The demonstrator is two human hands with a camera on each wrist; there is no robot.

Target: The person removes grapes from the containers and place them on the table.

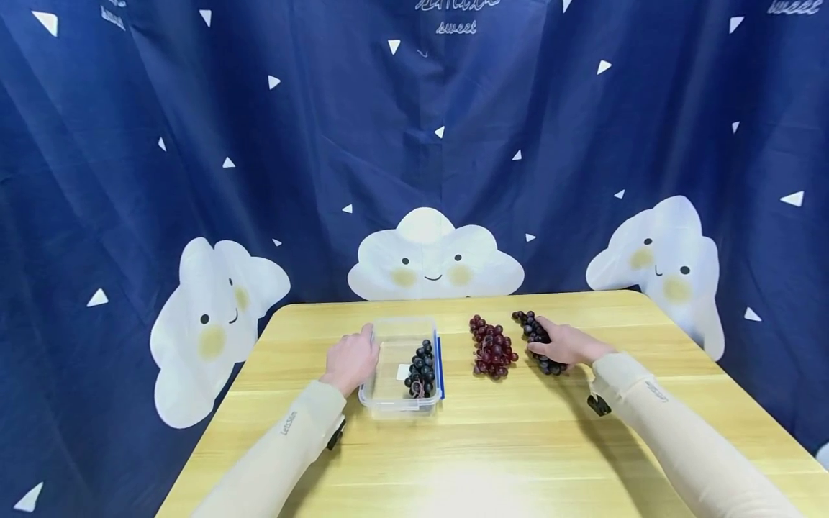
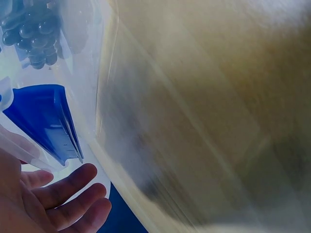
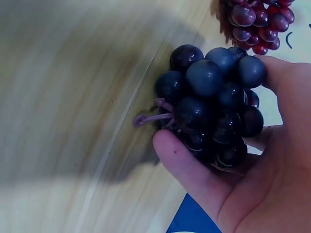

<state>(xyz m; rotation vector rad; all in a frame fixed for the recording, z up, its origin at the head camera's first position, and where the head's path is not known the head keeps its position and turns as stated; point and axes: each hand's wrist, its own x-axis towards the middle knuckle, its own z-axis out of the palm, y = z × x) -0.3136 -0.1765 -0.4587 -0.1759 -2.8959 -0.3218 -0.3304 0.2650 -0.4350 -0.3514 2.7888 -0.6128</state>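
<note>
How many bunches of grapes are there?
3: a dark bunch in the clear container, a red bunch on the table, and another dark bunch in the right hand. I see none hidden.

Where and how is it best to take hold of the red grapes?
Probably around the wide near part of the red grapes, from above, closing across the width: the bunch lies lengthwise, narrows toward its far end, and bare table shows along both sides.

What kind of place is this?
Probably somewhere indoors, maybe a corner set up for filming or play: a blue curtain with smiling clouds hangs behind a pale, wood-patterned table.
</note>
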